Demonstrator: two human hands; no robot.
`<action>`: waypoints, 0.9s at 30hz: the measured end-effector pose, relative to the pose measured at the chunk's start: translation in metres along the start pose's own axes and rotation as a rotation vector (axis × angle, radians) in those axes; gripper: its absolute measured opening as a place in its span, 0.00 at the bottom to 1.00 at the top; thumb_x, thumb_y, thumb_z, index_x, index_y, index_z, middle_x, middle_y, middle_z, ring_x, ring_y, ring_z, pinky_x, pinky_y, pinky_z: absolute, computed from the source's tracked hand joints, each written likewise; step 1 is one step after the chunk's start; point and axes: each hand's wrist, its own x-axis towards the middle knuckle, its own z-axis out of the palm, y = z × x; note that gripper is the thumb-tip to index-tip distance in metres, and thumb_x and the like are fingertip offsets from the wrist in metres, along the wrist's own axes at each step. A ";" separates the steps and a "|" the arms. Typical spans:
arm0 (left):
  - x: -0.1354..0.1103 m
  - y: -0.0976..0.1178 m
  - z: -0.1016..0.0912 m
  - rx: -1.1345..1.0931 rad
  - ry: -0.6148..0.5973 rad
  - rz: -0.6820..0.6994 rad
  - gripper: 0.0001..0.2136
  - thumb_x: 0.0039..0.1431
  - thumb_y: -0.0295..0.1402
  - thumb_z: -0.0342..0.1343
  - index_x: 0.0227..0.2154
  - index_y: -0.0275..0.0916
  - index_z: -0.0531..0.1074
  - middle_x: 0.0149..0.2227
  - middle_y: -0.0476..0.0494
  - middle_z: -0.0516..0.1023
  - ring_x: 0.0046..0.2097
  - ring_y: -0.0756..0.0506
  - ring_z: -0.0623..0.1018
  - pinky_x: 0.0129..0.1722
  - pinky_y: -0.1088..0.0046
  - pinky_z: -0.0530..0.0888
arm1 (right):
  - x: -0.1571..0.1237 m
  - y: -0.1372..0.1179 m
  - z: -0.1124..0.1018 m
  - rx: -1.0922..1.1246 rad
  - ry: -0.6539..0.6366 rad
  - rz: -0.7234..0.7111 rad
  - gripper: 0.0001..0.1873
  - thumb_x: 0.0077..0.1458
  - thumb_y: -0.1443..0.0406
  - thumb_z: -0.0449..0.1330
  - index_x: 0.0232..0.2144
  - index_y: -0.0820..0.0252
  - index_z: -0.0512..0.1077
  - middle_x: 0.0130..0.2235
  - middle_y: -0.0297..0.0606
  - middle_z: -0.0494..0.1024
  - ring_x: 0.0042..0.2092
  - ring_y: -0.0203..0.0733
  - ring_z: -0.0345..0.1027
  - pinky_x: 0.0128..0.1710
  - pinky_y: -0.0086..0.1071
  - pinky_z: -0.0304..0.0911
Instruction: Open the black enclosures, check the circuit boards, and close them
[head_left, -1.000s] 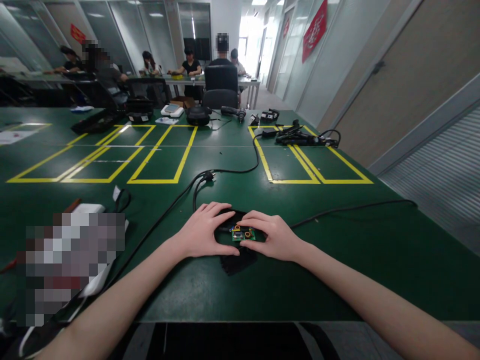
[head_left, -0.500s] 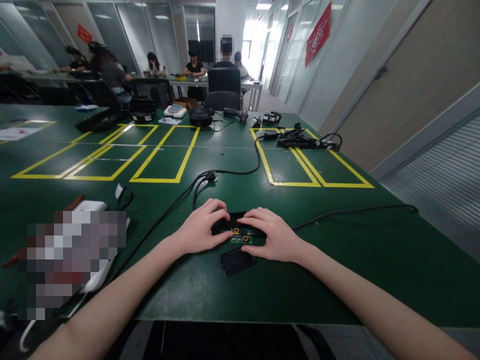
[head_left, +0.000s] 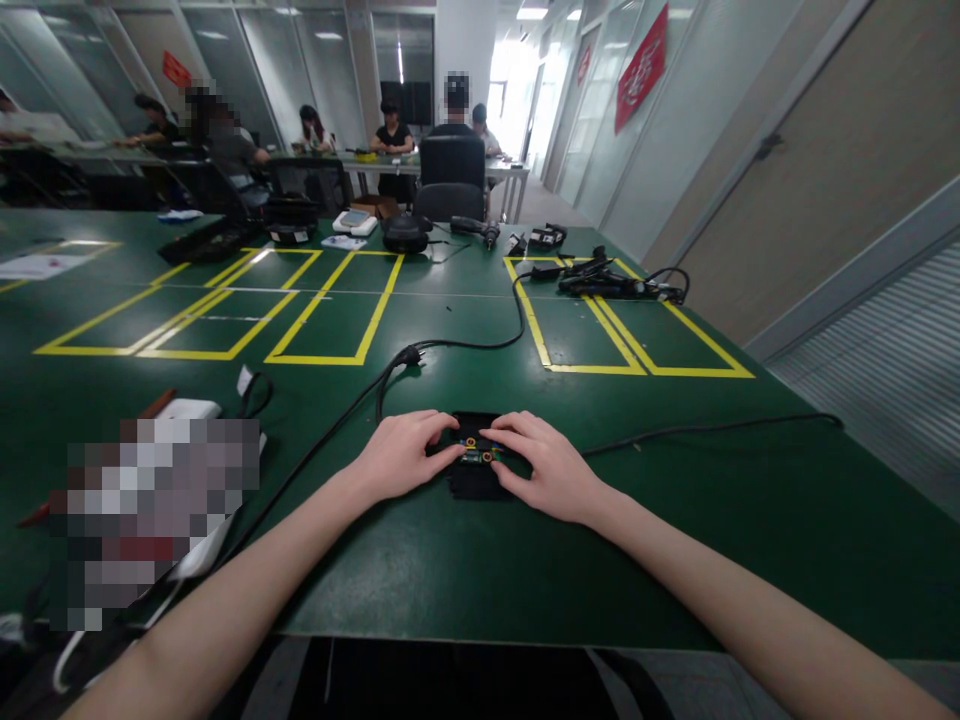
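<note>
A small green circuit board [head_left: 474,456] with copper-wound ring coils sits low over the table between my two hands. My left hand [head_left: 405,455] pinches its left side, thumb at the near corner and fingers beyond. From the right, my right hand [head_left: 551,468] grips the other side with thumb and fingertips curled around it. A black plastic case part [head_left: 474,420] shows just past the board. On the near side lies a flat black cover [head_left: 474,488], partly under the board. My fingers hide the board's ends, and whether it rests inside the case I cannot tell.
Black cables run across the green table [head_left: 360,580], one with a plug [head_left: 409,356]. At left stands a white device [head_left: 196,410], mostly blurred out. Farther back are a cable bundle [head_left: 607,280], a drill-like tool [head_left: 474,230] and yellow tape outlines. Several people sit beyond.
The board and both hands have shifted slightly, and the board is nearer the black cover, which now lies straighter. More of the case behind shows. The cable plug has slid left and turned.
</note>
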 end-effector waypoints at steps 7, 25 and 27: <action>0.000 -0.003 0.001 0.022 0.025 0.073 0.11 0.72 0.39 0.54 0.50 0.42 0.76 0.38 0.46 0.80 0.38 0.46 0.79 0.41 0.72 0.74 | 0.000 0.003 0.000 0.086 0.039 -0.029 0.21 0.63 0.68 0.57 0.58 0.56 0.73 0.54 0.48 0.76 0.54 0.51 0.74 0.55 0.49 0.74; 0.003 0.002 0.006 -0.105 0.075 0.003 0.15 0.72 0.34 0.50 0.58 0.42 0.69 0.45 0.43 0.78 0.42 0.43 0.81 0.45 0.66 0.79 | -0.001 0.010 -0.011 0.104 0.032 0.007 0.29 0.61 0.58 0.65 0.63 0.57 0.69 0.58 0.51 0.74 0.58 0.56 0.70 0.59 0.55 0.69; 0.001 0.004 0.003 -0.140 0.077 -0.012 0.17 0.70 0.37 0.54 0.59 0.41 0.69 0.46 0.42 0.77 0.42 0.42 0.81 0.45 0.64 0.79 | -0.001 0.014 -0.014 0.112 0.007 -0.014 0.32 0.60 0.57 0.66 0.65 0.55 0.67 0.60 0.51 0.73 0.60 0.57 0.68 0.61 0.57 0.66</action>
